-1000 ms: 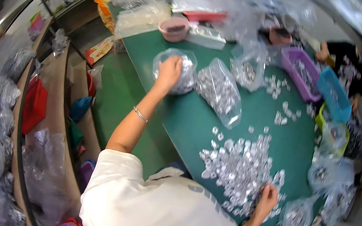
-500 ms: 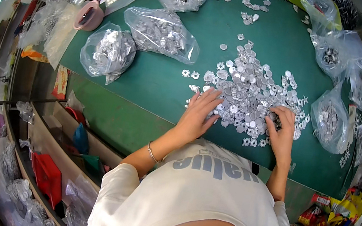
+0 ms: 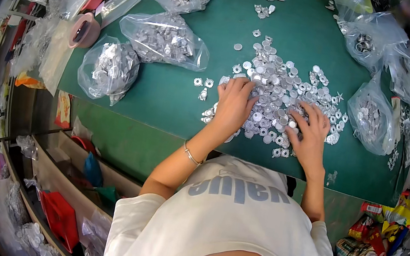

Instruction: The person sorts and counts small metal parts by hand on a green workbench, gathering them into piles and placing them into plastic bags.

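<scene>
A loose pile of small silver-coloured metal pieces [image 3: 275, 99], many round with scalloped edges, lies spread on a green table [image 3: 162, 93]. My left hand [image 3: 234, 106] rests over the pile's left side. Its fingertips bend down among the pieces, and the thumb stands apart from them. On the right side of the pile, my right hand [image 3: 311, 135] has its fingers spread, with pieces under and between the fingertips and thumb. Neither hand is seen gripping a piece. A pair of ring-like pieces [image 3: 203, 83] sits just left of my left hand.
Clear plastic bags of metal pieces stand at left, one rounded [image 3: 110, 69] and one wider [image 3: 168, 40]. Another bag [image 3: 371, 118] is at the right edge. A pink cup [image 3: 85, 31] stands at far left. Small groups of pieces [image 3: 263, 11] lie farther back.
The view has shifted, moving the table contents leftward in the picture. My left hand has moved forward and farther over the pile. The right hand's fingers have spread more.
</scene>
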Action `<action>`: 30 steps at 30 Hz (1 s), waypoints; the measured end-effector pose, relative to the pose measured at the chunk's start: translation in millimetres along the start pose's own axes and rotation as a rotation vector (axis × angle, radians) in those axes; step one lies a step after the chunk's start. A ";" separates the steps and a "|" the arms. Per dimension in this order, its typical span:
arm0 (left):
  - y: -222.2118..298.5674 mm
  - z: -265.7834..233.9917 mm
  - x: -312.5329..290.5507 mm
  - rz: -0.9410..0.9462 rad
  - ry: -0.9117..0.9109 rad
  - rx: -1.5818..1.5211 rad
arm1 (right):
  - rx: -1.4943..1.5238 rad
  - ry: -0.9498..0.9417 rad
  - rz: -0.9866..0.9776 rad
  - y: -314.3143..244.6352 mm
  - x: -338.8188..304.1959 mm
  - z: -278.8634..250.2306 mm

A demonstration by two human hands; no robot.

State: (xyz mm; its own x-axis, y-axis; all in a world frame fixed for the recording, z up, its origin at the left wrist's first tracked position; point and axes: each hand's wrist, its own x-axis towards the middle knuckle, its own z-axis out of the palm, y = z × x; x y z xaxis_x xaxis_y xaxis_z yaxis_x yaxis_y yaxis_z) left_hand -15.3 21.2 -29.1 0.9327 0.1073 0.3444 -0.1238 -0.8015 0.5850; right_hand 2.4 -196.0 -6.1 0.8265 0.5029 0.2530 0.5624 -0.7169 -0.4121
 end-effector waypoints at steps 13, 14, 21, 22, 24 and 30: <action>-14.1 -25.3 -7.0 -0.772 0.293 -1.605 | 0.083 0.163 -0.061 -10.5 77.9 44.6; -16.2 -29.6 -12.3 -0.740 0.267 -1.419 | 0.066 0.144 -0.054 -11.1 80.0 50.7; -37.7 -58.2 -37.8 -0.349 0.086 0.025 | 1.369 0.069 0.454 4.9 76.5 35.6; -41.0 -58.7 -41.2 -0.354 0.069 0.048 | 1.776 0.021 0.574 12.1 74.6 32.4; -49.0 -57.3 -47.7 -0.362 0.033 0.093 | 1.995 -0.122 0.629 18.1 67.4 32.0; -54.0 -53.2 -45.7 -0.417 0.055 -0.019 | 1.931 -0.305 0.661 9.8 57.4 30.0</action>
State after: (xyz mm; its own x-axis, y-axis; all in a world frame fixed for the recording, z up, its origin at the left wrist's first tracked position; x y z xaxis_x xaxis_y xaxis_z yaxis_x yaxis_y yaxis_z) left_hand -69.3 90.9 -37.4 0.8848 0.4518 0.1138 0.2536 -0.6719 0.6958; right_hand 54.6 -159.7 -21.9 0.7046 0.6303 -0.3259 -0.6688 0.4363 -0.6020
